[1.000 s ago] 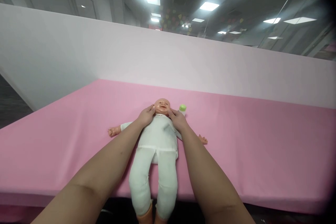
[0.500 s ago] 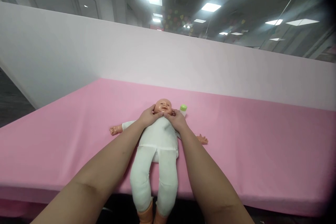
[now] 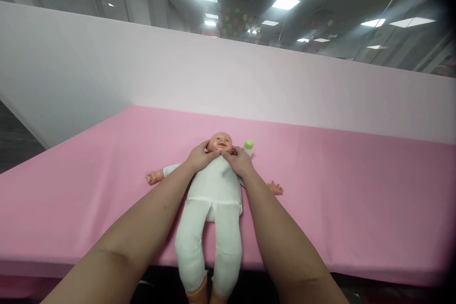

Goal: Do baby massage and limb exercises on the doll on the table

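A baby doll (image 3: 215,185) with a white cloth body lies on its back, its head toward the far side and its feet past the near edge. Its arms are spread to both sides. My left hand (image 3: 201,156) curls round the left side of the doll's head and neck, thumb under the chin. On the other side, my right hand (image 3: 240,159) does the same, its thumb close to the left one. The fingers of both hands are partly hidden beside and behind the head. A small bottle with a green cap (image 3: 248,145) lies just beyond my right hand.
The doll rests on a pink padded surface (image 3: 338,199). A low white wall (image 3: 249,85) runs along its back, and another stretch of it closes the left side. Glass above the wall shows ceiling lights.
Both hands keep the same hold on the doll's head. The view has shifted very slightly; nothing else has visibly moved.
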Demonstrator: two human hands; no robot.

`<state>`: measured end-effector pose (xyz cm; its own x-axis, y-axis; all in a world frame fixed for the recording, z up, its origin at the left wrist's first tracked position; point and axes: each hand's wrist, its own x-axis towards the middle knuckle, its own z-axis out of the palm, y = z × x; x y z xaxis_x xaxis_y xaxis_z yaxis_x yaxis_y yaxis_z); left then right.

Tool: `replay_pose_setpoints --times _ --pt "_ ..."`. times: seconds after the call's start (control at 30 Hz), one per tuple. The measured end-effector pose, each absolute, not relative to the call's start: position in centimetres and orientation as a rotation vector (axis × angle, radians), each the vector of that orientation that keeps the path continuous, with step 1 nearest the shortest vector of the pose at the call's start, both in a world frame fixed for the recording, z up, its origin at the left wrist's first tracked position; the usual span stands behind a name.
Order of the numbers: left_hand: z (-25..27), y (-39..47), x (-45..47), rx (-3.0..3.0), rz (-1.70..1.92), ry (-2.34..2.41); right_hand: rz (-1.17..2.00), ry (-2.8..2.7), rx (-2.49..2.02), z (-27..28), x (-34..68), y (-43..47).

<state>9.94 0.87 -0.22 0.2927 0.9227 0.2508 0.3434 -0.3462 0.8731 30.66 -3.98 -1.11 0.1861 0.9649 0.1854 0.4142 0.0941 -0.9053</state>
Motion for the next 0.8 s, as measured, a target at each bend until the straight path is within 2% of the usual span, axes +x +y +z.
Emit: replay_pose_setpoints --times 0.2,0.47,0.8 --pt "-0.8 1.7 9.9 1.838 1.058 1.170 0.722 -1.456 -1.435 -1.1 30.9 -3.8" --pt "-1.5 2.5 10.0 1.738 1.113 1.174 0.556 -1.452 -1.587 -1.0 30.7 -3.7" --pt "1.2 0.6 7.0 1.985 1.233 1.384 0.425 -1.524 -1.640 -0.1 30.8 -4.5"
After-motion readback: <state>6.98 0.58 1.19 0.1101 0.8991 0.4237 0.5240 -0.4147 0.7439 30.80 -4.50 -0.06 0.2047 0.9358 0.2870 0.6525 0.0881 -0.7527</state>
